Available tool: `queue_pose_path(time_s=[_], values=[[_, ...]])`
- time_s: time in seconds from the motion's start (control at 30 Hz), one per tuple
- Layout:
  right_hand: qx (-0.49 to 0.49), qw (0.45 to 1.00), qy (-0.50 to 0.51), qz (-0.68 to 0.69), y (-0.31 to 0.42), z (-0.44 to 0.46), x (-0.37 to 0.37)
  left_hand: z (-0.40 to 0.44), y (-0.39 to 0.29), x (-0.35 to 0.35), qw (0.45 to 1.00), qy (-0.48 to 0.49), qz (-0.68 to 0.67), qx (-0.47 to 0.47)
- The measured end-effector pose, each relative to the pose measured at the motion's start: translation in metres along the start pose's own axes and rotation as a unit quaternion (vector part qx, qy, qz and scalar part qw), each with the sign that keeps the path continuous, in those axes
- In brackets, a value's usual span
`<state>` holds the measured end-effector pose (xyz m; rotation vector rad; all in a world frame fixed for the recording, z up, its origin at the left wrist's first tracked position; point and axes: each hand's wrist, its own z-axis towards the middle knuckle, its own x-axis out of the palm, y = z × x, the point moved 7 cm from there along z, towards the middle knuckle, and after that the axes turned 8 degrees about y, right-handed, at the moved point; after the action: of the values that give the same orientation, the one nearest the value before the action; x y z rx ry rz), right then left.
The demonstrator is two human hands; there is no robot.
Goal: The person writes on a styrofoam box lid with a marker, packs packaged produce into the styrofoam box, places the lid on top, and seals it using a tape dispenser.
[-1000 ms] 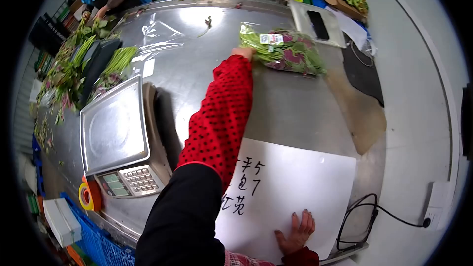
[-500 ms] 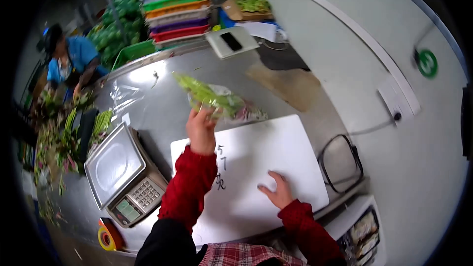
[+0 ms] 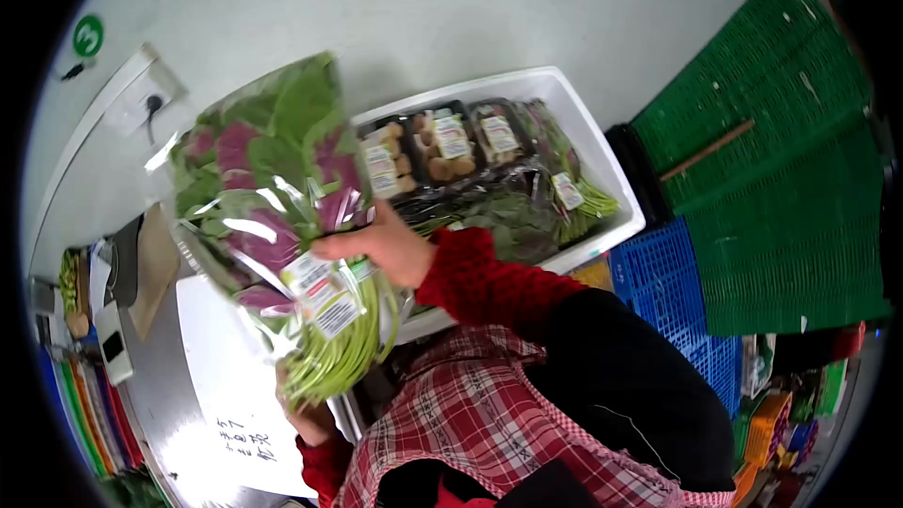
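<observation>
A clear bag of amaranth greens (image 3: 273, 179), with green and purple leaves, pale green stems and a white printed label, is lifted up in front of me. My right hand (image 3: 386, 245) grips its right side, thumb across the front above the label. At the stem end, my left hand (image 3: 306, 419) holds the bag from below, its fingers partly hidden behind the stems. Just beyond my right hand is a white foam box (image 3: 602, 146) containing mushroom packs (image 3: 442, 146) in black trays and bagged greens (image 3: 564, 179) with labels.
A white board (image 3: 212, 348) with handwriting lies on the metal table at left. A phone (image 3: 114, 346) rests beyond it, near stacked coloured crates (image 3: 85, 404). At right are a blue crate (image 3: 673, 292) and green netting (image 3: 781, 179). A wall stands behind the box.
My view has swung right from the scale and table to the foam box. The bagged greens have come with me, and my right hand, previously bare over the board, now grips the bag too.
</observation>
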<state>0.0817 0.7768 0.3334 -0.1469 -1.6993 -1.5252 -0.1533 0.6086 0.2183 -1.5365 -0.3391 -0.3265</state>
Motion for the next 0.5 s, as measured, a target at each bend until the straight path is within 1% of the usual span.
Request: queue_pose_path(time_s=[0.03,0.07,0.1,0.13,0.17,0.2,0.23,0.27,0.3,0.33,0.37,0.4,0.43,0.47,0.5], values=[[-0.018,1.000,-0.019,-0.013,0.018,-0.016,-0.022,0.022,0.003,0.026,0.995,0.011,-0.090,-0.035],[-0.022,0.999,-0.043,-0.026,0.031,-0.031,-0.044,0.043,0.002,0.063,0.990,0.055,-0.108,-0.069],[-0.030,0.997,-0.061,-0.048,0.046,-0.059,-0.078,0.058,0.014,0.118,0.983,0.098,-0.123,-0.099],[-0.017,0.992,-0.117,-0.047,0.052,-0.076,-0.100,0.076,0.018,0.153,0.980,0.164,-0.038,-0.110],[-0.014,0.986,-0.158,-0.041,0.056,-0.092,-0.128,0.091,0.023,0.185,0.965,0.226,0.049,-0.120],[0.003,0.986,-0.151,-0.077,0.075,-0.111,-0.141,0.102,0.038,0.212,0.949,0.265,0.104,-0.133],[0.011,0.981,-0.187,-0.052,0.088,-0.131,-0.162,0.109,0.057,0.238,0.929,0.302,0.156,-0.147],[0.025,0.967,-0.246,-0.063,0.098,-0.152,-0.188,0.113,0.072,0.265,0.932,0.296,0.120,-0.169],[0.012,0.962,-0.266,-0.060,0.110,-0.170,-0.199,0.117,0.087,0.287,0.934,0.289,0.086,-0.191],[0.004,0.952,-0.289,-0.101,0.111,-0.186,-0.227,0.123,0.105,0.297,0.925,0.312,0.104,-0.191],[-0.010,0.945,-0.306,-0.117,0.126,-0.202,-0.229,0.128,0.120,0.309,0.915,0.330,0.124,-0.197],[-0.017,0.927,-0.349,-0.133,0.132,-0.219,-0.246,0.131,0.133,0.321,0.918,0.327,0.108,-0.198],[-0.053,0.935,-0.331,-0.120,0.144,-0.229,-0.250,0.139,0.142,0.327,0.906,0.339,0.158,-0.199],[-0.095,0.919,-0.359,-0.134,0.156,-0.240,-0.259,0.142,0.146,0.333,0.910,0.334,0.110,-0.218],[-0.132,0.909,-0.379,-0.115,0.165,-0.248,-0.263,0.144,0.148,0.338,0.912,0.330,0.062,-0.234]])
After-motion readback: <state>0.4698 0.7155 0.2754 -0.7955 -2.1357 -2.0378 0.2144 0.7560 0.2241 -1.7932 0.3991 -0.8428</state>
